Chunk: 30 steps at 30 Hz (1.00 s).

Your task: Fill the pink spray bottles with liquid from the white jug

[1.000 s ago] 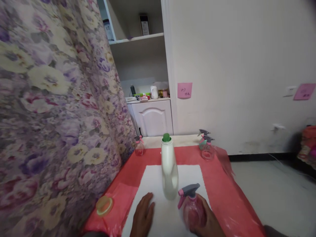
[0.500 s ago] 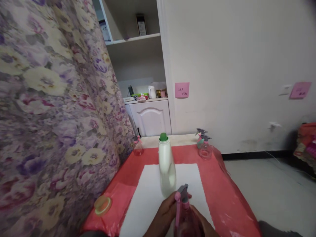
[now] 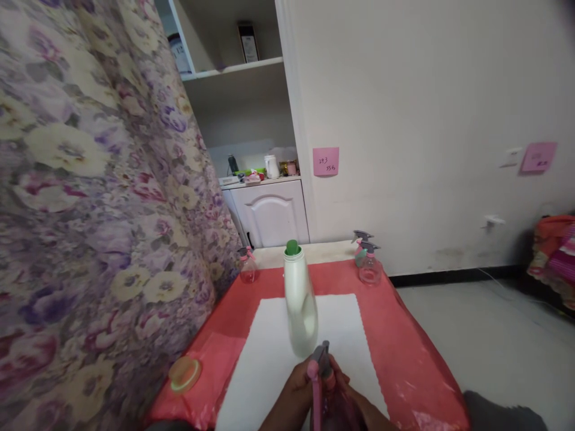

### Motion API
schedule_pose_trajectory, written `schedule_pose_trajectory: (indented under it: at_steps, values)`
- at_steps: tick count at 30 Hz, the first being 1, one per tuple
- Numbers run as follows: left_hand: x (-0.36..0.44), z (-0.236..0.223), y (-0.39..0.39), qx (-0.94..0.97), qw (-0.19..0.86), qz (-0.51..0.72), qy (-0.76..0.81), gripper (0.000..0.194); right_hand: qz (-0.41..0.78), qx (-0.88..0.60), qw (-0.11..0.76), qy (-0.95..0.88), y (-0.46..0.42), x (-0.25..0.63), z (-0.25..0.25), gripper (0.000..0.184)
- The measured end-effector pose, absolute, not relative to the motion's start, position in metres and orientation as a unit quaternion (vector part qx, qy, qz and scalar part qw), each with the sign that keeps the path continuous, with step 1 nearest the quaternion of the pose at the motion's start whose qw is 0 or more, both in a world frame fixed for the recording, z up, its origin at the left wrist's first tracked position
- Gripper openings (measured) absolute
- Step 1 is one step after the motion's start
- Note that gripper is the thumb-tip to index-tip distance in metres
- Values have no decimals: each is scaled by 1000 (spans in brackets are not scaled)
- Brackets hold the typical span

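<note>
Low in the view, close to me, is a spray bottle [image 3: 340, 412] with a grey spray head and pink trigger and collar. My left hand [image 3: 293, 386] closes on it from the left near the neck, its fingers partly behind the head. From the right, my right hand [image 3: 363, 407] wraps the bottle's side; most of its fingers are hidden. Just beyond my hands a tall pale-green jug [image 3: 300, 311] with a side handle and green mouth piece stands upright on a white sheet [image 3: 256, 359]. At the left lies a round pale-green-rimmed lid [image 3: 184, 375].
A red cover [image 3: 404, 359] lies over the table. One spray bottle [image 3: 247, 266] stands at the far left corner, two more, one a clear spray bottle [image 3: 370, 270], at the far right. A flowered curtain [image 3: 112, 209] hangs along the left; a white cabinet [image 3: 274, 209] stands behind.
The spray bottle in my hands has tilted, its head shifting slightly left and lower. The whole view has shifted a little; the jug stands in the same place on the sheet.
</note>
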State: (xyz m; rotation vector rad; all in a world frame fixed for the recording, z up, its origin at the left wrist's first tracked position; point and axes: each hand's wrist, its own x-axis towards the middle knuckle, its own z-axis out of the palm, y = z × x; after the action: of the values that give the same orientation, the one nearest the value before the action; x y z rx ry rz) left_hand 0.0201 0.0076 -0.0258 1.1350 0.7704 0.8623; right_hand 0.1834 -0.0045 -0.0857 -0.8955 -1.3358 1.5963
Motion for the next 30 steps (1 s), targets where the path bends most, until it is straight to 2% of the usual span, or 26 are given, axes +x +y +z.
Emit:
schedule_pose_trajectory:
  at_steps: [2, 5, 7, 11, 17, 21, 25, 27, 30]
  values:
    - [22, -24, 6, 517, 674, 400, 344, 32, 640, -347, 427, -536, -5, 185, -86, 72]
    - [26, -27, 8, 521, 650, 431, 347, 31, 629, -332, 432, -555, -5, 187, -86, 96]
    - [29, -31, 11, 514, 641, 448, 352, 32, 623, -322, 437, -563, -6, 186, -87, 102]
    - [28, -39, 15, 523, 625, 455, 359, 38, 624, -324, 445, -556, -6, 178, -86, 97]
    - [16, -37, 8, 507, 666, 436, 330, 49, 619, -326, 469, -539, -8, 177, -83, 73]
    - [19, -40, 7, 490, 648, 472, 341, 44, 643, -315, 442, -540, -5, 182, -86, 74]
    - [28, -42, 10, 485, 615, 501, 367, 41, 642, -299, 427, -563, 0, 180, -88, 88]
    - [30, -41, 10, 483, 617, 503, 364, 45, 651, -293, 424, -558, 0, 178, -86, 90]
    - [29, -39, 8, 496, 635, 488, 335, 57, 676, -279, 425, -534, -1, 179, -80, 83]
